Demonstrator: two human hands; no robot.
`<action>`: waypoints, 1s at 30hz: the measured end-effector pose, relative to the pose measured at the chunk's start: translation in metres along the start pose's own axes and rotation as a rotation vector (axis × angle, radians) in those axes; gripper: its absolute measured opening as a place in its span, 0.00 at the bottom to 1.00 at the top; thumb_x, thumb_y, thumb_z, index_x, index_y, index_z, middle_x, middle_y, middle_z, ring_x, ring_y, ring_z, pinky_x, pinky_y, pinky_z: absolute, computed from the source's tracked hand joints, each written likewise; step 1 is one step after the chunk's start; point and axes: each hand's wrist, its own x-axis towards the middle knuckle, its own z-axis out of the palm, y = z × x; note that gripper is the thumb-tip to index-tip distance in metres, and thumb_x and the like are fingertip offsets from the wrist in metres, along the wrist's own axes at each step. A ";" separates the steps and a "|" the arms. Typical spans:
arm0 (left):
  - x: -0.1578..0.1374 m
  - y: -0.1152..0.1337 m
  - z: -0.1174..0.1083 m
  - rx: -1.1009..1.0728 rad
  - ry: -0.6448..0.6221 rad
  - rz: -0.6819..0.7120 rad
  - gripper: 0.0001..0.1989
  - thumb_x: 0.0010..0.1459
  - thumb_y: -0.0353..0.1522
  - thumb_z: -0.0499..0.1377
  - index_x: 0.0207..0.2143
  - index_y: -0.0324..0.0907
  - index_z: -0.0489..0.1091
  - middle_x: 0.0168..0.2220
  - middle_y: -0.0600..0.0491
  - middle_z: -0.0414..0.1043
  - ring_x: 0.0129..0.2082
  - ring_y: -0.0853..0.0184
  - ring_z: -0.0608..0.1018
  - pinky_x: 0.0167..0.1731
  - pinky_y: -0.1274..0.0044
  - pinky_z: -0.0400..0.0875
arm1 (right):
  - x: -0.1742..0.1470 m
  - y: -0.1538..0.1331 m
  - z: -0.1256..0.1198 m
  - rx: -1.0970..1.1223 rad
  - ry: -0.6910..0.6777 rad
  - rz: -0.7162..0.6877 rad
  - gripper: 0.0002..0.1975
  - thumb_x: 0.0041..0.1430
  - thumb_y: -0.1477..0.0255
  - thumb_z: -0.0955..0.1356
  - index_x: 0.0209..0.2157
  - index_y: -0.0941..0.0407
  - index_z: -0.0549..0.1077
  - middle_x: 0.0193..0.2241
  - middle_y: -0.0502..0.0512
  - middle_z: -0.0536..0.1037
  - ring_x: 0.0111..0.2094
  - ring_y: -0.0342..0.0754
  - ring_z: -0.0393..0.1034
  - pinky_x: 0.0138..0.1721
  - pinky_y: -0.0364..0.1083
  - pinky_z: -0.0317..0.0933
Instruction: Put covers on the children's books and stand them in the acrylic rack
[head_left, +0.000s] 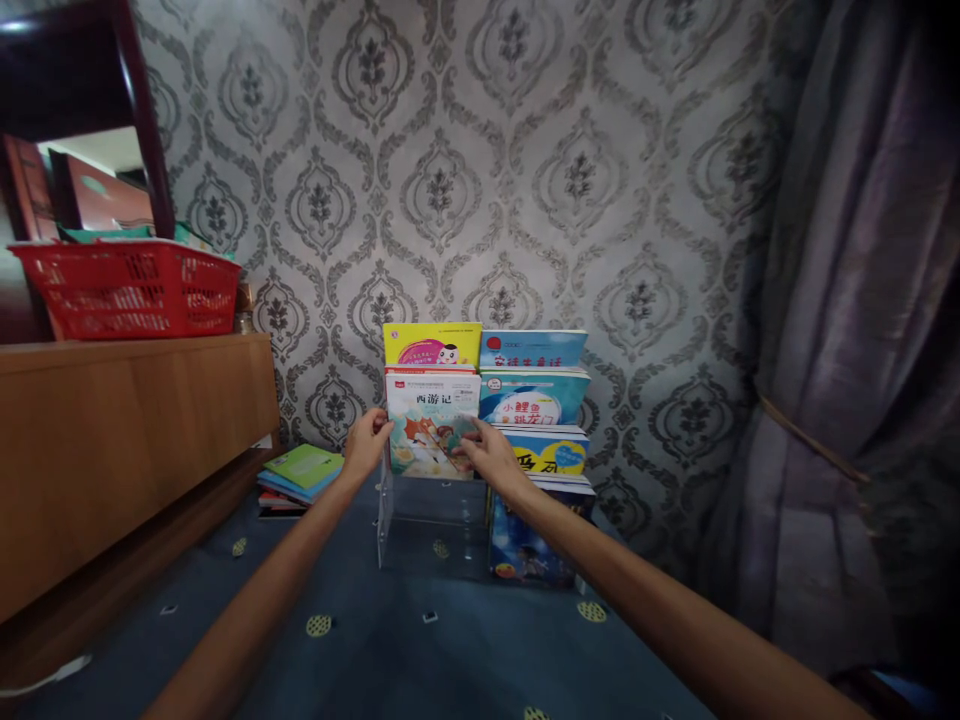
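A picture book (pixel 427 430) with a white top and an illustrated cover stands upright in the left column of a clear stepped book rack (pixel 431 520). My left hand (pixel 367 442) is closed on its left edge. The fingers of my right hand (pixel 491 457) hold its right edge, with some fingertips over the cover. Behind it rises a yellow book (pixel 431 338). The rack's right column holds light-blue books (pixel 534 388), a blue and yellow book (pixel 551 455) and, lowest, a dark blue book (pixel 529 535), partly hidden by my right forearm.
A small pile of books (pixel 304 467) with a green one on top lies left of the rack on the blue patterned cloth (pixel 375 640). A red basket (pixel 142 290) sits on a wooden cabinet (pixel 135 450) at left. A curtain (pixel 840 350) hangs at right, and patterned wallpaper is behind.
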 end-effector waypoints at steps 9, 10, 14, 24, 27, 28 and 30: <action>0.015 -0.005 -0.001 -0.038 -0.063 0.015 0.05 0.52 0.34 0.58 0.29 0.42 0.67 0.30 0.54 0.75 0.33 0.64 0.76 0.35 0.74 0.71 | -0.002 0.003 0.000 0.004 -0.007 -0.004 0.23 0.56 0.76 0.64 0.55 0.61 0.67 0.46 0.63 0.76 0.36 0.51 0.80 0.26 0.43 0.72; 0.016 -0.004 -0.003 -0.027 -0.066 0.023 0.04 0.52 0.34 0.58 0.29 0.43 0.67 0.30 0.53 0.75 0.33 0.64 0.76 0.36 0.74 0.70 | -0.002 0.004 0.000 0.006 -0.010 -0.005 0.22 0.56 0.76 0.64 0.54 0.61 0.68 0.46 0.63 0.76 0.36 0.51 0.80 0.26 0.44 0.72; 0.018 -0.004 -0.008 0.018 -0.080 0.051 0.04 0.53 0.35 0.59 0.29 0.44 0.67 0.32 0.53 0.76 0.33 0.63 0.75 0.37 0.72 0.70 | -0.001 0.007 0.002 0.014 -0.005 -0.005 0.21 0.55 0.76 0.64 0.52 0.59 0.69 0.47 0.63 0.76 0.36 0.51 0.80 0.27 0.45 0.74; 0.026 -0.009 -0.013 0.003 -0.127 0.110 0.06 0.53 0.37 0.57 0.29 0.44 0.67 0.31 0.53 0.75 0.34 0.62 0.75 0.35 0.73 0.70 | -0.002 0.018 0.009 0.047 0.010 0.013 0.25 0.54 0.76 0.65 0.56 0.58 0.67 0.47 0.62 0.77 0.36 0.52 0.80 0.25 0.45 0.74; 0.025 -0.011 -0.013 -0.024 -0.133 0.109 0.07 0.53 0.38 0.57 0.29 0.44 0.66 0.31 0.52 0.74 0.34 0.62 0.74 0.36 0.72 0.69 | -0.003 0.021 0.009 0.056 0.007 0.023 0.25 0.55 0.75 0.65 0.56 0.57 0.67 0.47 0.61 0.76 0.36 0.51 0.80 0.25 0.44 0.74; 0.024 -0.012 -0.013 -0.035 -0.136 0.110 0.07 0.52 0.38 0.57 0.29 0.44 0.66 0.31 0.52 0.74 0.34 0.62 0.74 0.36 0.72 0.69 | -0.003 0.021 0.008 0.059 0.006 0.026 0.25 0.55 0.75 0.65 0.56 0.57 0.67 0.47 0.61 0.76 0.36 0.51 0.80 0.25 0.44 0.73; 0.024 -0.013 -0.013 -0.059 -0.140 0.112 0.08 0.52 0.39 0.57 0.29 0.44 0.66 0.31 0.52 0.74 0.33 0.62 0.74 0.36 0.72 0.69 | -0.004 0.023 0.007 0.066 0.008 0.033 0.25 0.56 0.75 0.64 0.57 0.58 0.66 0.47 0.62 0.75 0.37 0.51 0.80 0.25 0.43 0.73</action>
